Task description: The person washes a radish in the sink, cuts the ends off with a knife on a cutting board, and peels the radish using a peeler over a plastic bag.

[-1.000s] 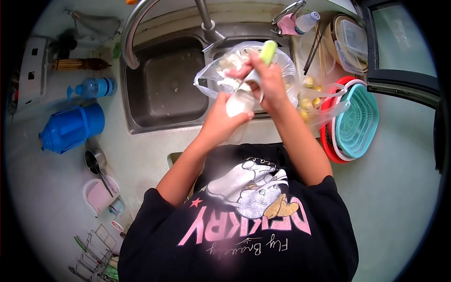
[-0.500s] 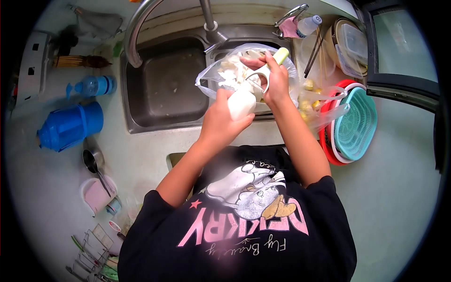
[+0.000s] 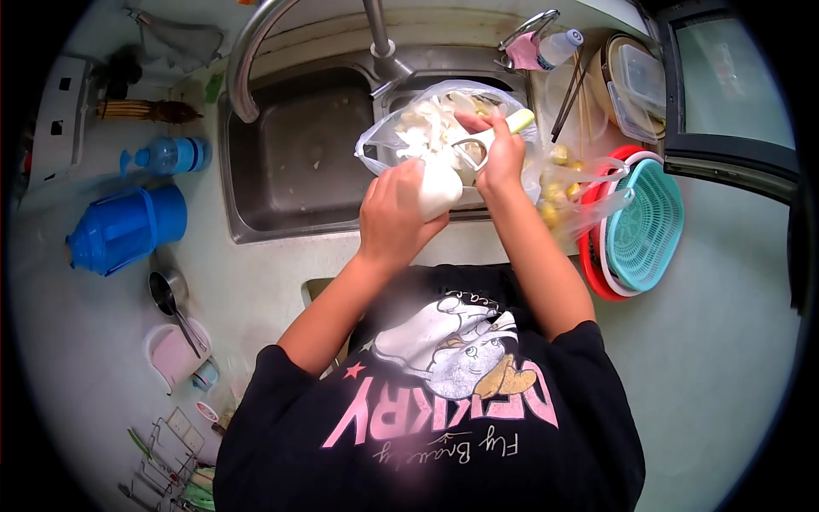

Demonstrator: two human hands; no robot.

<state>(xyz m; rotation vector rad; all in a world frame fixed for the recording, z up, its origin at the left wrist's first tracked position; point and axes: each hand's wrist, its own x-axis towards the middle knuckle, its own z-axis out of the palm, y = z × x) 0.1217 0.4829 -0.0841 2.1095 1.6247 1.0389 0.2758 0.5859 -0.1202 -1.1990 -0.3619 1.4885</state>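
Observation:
My left hand (image 3: 392, 218) is wrapped round a smooth, peeled white radish (image 3: 441, 189), held over the right side of the sink. In my right hand (image 3: 502, 158) is a peeler (image 3: 519, 120) with a pale green handle and a white, loop-shaped head. The peeler's head is at the far end of the radish; whether the blade touches it I cannot tell. Under both hands a clear plastic bag (image 3: 369, 152) lies spread over the right basin, with a heap of thin white shavings (image 3: 426, 124) in it.
A steel sink basin (image 3: 299, 162) lies to the left, under a curved faucet (image 3: 243, 77). On the right are a bag of small yellowish potatoes (image 3: 554, 192), stacked colander baskets (image 3: 653, 226) and chopsticks (image 3: 570, 98). A blue thermos (image 3: 128, 229) and a bottle (image 3: 175, 155) lie left.
The peeler has shifted slightly right and down with my right hand. The fingers of my left hand have moved further over the radish, which stays in nearly the same place.

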